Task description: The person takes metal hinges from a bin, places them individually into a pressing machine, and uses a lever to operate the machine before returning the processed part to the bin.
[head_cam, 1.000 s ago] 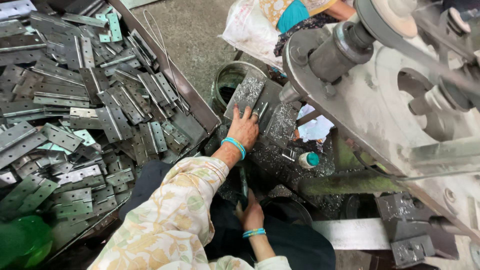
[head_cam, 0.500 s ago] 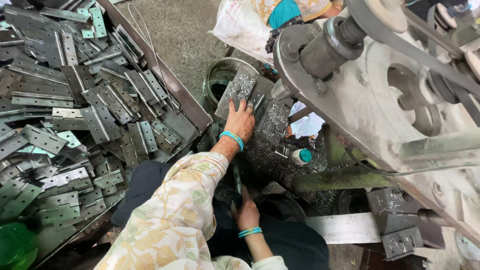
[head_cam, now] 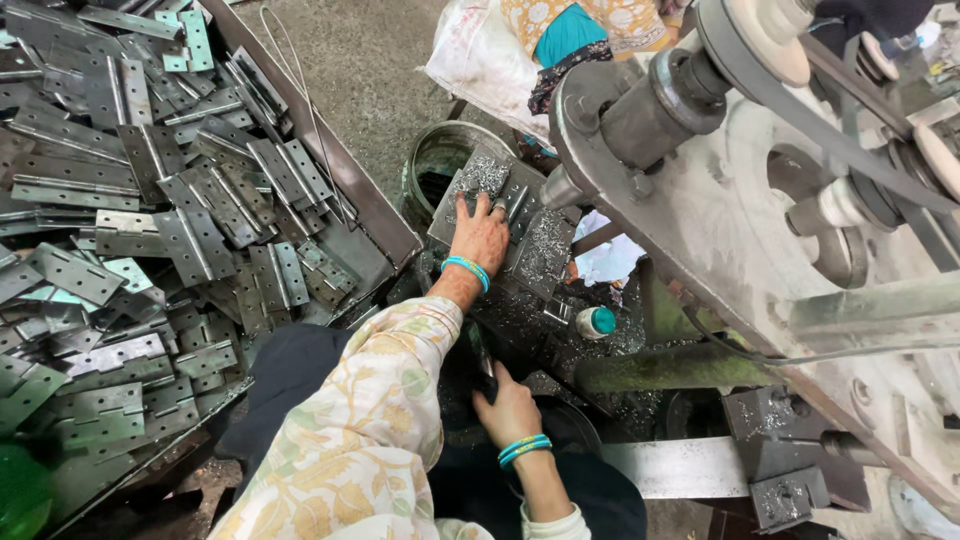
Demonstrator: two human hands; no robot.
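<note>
I count two hands: left hand (head_cam: 482, 232) at 12 o'clock, right hand (head_cam: 508, 408) at 6. One round can (head_cam: 440, 160). One teal-capped bottle (head_cam: 596, 322). Metal hinges (head_cam: 130, 230) at 9 o'clock: too many to count.

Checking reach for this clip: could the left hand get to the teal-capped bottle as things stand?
Probably yes. The left hand rests flat on the shavings-covered metal plate, and the teal-capped bottle lies just beyond its wrist side on the same littered surface, with nothing visibly between them.
</note>
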